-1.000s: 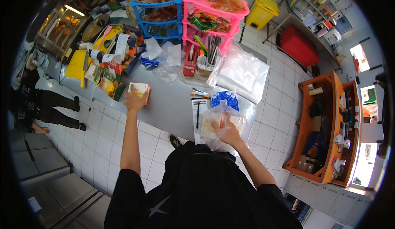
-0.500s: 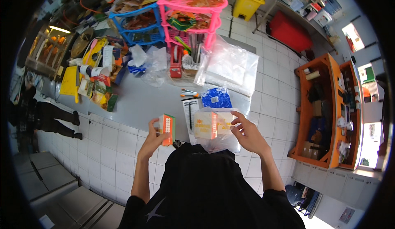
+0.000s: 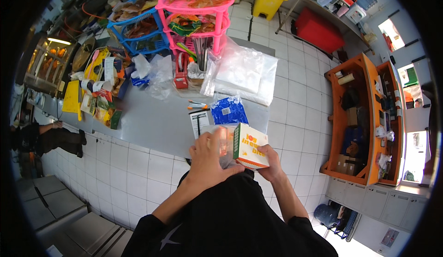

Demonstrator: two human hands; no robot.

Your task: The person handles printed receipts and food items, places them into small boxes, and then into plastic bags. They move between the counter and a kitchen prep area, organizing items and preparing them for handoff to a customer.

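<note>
My right hand (image 3: 272,163) grips a small cardboard box (image 3: 252,145), cream on its broad face, with yellow lettering, a green side and an orange edge. Against its left side lies a clear plastic bag (image 3: 225,162) with another orange-and-white box (image 3: 223,139) showing through. Around the left edge of that bag curls my left hand (image 3: 205,158), its thumb stretched below and its fingertips blurred. Both hands are just above the table's near edge. Beyond them rest a blue-and-white packet (image 3: 229,111) and a sheet of paper with a pen (image 3: 200,122).
Pink (image 3: 196,8) and blue (image 3: 138,21) tiered racks stand on the grey table (image 3: 152,118). Flat clear plastic bags (image 3: 244,72) and a red tape dispenser (image 3: 181,74) lie before them. Packages pile up at left. An orange cabinet (image 3: 357,118) stands right; another person (image 3: 48,139) stands far left.
The small box has passed from my left hand to my right hand. My left hand has moved right, onto the plastic bag. The view has shifted slightly.
</note>
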